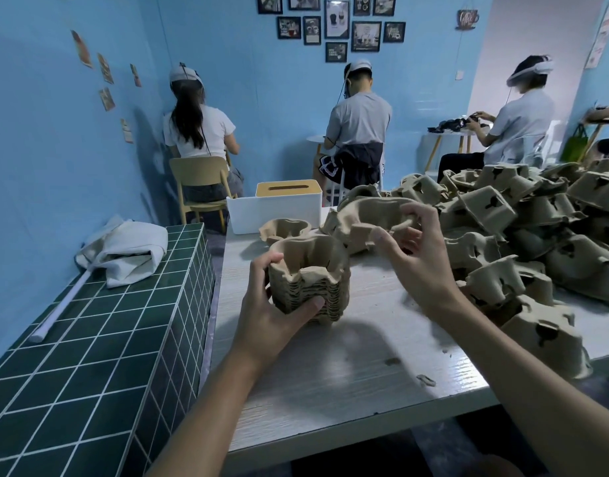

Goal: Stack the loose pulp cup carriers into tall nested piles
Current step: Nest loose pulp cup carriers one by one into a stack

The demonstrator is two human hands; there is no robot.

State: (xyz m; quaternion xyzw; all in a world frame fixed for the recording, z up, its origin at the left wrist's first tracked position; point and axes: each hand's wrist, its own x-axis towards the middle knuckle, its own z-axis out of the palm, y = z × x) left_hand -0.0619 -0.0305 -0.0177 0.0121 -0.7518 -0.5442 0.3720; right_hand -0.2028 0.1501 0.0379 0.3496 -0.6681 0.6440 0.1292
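A nested pile of brown pulp cup carriers [311,277] stands on the pale wooden table [348,373], left of centre. My left hand [272,304] grips the pile's side, thumb in front and fingers behind. My right hand [413,256] holds a single loose carrier [368,218] lifted just right of and behind the pile, fingers curled over its rim. A big heap of loose carriers [537,235] covers the table's right side. One more loose carrier [285,229] lies behind the pile.
A white tissue box with a wooden lid [279,210] stands at the table's back left. A green tiled counter [89,339] on the left bears a folded white cloth [124,249] and a white tube [60,309]. Three people sit at the back.
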